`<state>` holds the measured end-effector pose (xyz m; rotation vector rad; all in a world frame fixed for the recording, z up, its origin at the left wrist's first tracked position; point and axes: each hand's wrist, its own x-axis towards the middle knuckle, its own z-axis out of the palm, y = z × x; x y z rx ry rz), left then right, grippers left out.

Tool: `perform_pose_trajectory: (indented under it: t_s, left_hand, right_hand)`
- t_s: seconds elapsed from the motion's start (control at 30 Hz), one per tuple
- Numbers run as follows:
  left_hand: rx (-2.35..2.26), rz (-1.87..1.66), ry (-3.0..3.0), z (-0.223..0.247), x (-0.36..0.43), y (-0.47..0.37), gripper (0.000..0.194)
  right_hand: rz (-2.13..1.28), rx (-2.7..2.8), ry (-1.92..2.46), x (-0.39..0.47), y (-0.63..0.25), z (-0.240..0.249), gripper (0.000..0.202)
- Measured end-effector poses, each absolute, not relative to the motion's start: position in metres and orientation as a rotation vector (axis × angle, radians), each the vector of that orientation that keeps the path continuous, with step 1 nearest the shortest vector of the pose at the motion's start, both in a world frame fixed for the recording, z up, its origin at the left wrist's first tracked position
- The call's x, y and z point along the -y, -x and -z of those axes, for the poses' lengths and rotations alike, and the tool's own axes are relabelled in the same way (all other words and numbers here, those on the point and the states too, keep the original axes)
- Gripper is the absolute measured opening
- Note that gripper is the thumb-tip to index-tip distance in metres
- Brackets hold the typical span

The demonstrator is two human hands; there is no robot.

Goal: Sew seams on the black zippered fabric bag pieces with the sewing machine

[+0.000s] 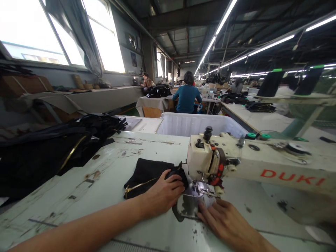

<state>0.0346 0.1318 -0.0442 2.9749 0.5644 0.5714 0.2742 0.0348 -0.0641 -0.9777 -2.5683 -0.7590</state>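
A black fabric piece (149, 169) with a gold-toothed zipper (141, 184) lies on the table, left of the sewing machine (202, 157). My left hand (166, 189) is on its right part, fingers curled over the bunched cloth beside the needle area. Just below the presser foot (206, 189), my right hand (223, 218) rests on the metal plate (187, 206) with its fingers stretched forward. No cloth shows in the right hand, though some of its fingertips are hard to make out.
Black fabric pieces (39, 157) are heaped at left. A white plastic bin (199, 122) stands behind the machine. Dark thread cones (271, 84) are on a stand at right. A person in a blue top (187, 98) sits farther ahead.
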Motion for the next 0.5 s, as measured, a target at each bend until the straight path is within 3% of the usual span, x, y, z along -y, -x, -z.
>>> perform_pose_trajectory:
  t_s: [0.17, 0.3, 0.4, 0.5]
  left_hand:
    - [-0.638, -0.468, -3.050, 0.022, -0.075, 0.015, 0.041]
    - [-1.000, -0.599, -3.057, 0.024, -0.050, 0.051, 0.057]
    - [-1.347, -0.489, -2.995, 0.033, -0.048, 0.075, 0.077]
    - [-1.520, -0.356, -2.937, 0.040, -0.053, 0.093, 0.084]
  right_hand:
    - [0.622, 2.417, 1.276, -0.004, -0.254, 0.066, 0.033]
    - [0.611, 2.270, 1.354, 0.010, -0.244, 0.072, 0.038]
    - [0.628, 2.222, 1.379, 0.014, -0.244, 0.080, 0.038]
    - [0.650, 2.217, 1.394, 0.017, -0.249, 0.090, 0.037]
